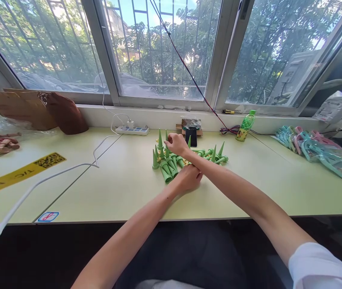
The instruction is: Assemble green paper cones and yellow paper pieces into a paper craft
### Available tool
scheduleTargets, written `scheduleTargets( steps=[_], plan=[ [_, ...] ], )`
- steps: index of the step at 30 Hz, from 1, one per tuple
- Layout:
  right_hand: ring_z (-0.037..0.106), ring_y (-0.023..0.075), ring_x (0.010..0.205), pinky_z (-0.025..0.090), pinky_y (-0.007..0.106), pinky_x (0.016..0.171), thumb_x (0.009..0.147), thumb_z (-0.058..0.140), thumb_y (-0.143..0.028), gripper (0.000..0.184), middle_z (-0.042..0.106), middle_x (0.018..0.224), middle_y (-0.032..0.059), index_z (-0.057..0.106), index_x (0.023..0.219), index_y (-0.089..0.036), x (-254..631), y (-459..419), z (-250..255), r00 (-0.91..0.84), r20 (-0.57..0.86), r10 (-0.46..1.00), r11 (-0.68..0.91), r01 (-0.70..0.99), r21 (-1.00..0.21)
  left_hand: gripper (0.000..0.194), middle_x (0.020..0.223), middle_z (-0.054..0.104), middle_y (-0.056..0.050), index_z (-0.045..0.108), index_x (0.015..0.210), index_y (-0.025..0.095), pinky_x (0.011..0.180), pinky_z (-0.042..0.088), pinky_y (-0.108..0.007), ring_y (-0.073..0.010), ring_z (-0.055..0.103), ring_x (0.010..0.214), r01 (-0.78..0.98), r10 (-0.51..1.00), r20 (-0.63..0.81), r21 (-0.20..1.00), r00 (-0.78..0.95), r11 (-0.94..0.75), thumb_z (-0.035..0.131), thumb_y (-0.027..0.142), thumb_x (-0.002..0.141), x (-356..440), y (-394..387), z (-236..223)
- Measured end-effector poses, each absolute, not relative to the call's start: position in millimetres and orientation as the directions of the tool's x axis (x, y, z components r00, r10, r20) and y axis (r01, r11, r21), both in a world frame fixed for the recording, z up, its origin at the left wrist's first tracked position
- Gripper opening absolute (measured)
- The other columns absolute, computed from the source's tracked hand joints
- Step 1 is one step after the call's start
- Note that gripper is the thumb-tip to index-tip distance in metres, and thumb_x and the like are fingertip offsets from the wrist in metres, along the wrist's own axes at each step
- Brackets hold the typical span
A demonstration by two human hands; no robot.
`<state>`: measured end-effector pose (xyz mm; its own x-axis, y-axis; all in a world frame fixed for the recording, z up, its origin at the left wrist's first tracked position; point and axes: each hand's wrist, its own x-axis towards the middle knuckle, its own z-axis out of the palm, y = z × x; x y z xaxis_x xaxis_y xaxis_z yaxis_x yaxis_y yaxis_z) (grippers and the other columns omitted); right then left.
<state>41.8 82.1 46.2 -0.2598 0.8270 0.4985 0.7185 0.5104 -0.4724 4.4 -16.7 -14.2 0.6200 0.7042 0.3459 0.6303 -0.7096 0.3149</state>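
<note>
Green pointed cones [160, 140] stand upright at the left of a cluster on the table, and other green cones [166, 174] lie on their sides in front. Small yellow bits show among them. My right hand [177, 143] is closed in a pinch right by the upper part of an upright green cone; whatever is between the fingertips is hidden. My forearms cross, the right one above the left. Lower down, my left hand [190, 178] rests at the front of the cluster with its fingers curled under, and I cannot see what it holds.
Behind the cones lie a black phone [191, 136] and a small box [185, 125]. A green-capped bottle [245, 126] stands right of them. A power strip [132, 130] with a white cable is at back left. Bagged pastel items [318, 148] lie far right.
</note>
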Motion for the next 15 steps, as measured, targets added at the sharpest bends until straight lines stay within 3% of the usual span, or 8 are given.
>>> scheduleTargets(
  steps=[9,15],
  plan=[
    [0.062,0.0186,0.072,0.038,0.027,0.062,0.091,0.068,-0.04,0.024,0.071,0.077,0.0073,0.065,0.083,-0.017,48,76,51,-0.229,0.465,0.855,0.482,0.682,-0.55,0.026,0.086,0.074,-0.014,0.07,0.079,0.016,0.065,0.042,-0.034,-0.0257,0.065,0.073,0.632,0.708,0.336,0.318,0.621,-0.706,0.046,0.016,0.09,4,-16,-13],
    [0.057,0.0151,0.063,0.038,0.027,0.064,0.096,0.058,-0.042,0.032,0.066,0.069,0.0032,0.062,0.075,-0.018,85,58,59,-0.213,0.611,0.762,0.583,0.636,-0.506,0.031,0.074,0.071,-0.007,0.073,0.086,0.019,0.06,0.038,-0.031,-0.0208,0.061,0.064,0.58,0.668,0.363,0.332,0.65,-0.744,0.043,0.019,0.094,3,-18,-9]
  ],
)
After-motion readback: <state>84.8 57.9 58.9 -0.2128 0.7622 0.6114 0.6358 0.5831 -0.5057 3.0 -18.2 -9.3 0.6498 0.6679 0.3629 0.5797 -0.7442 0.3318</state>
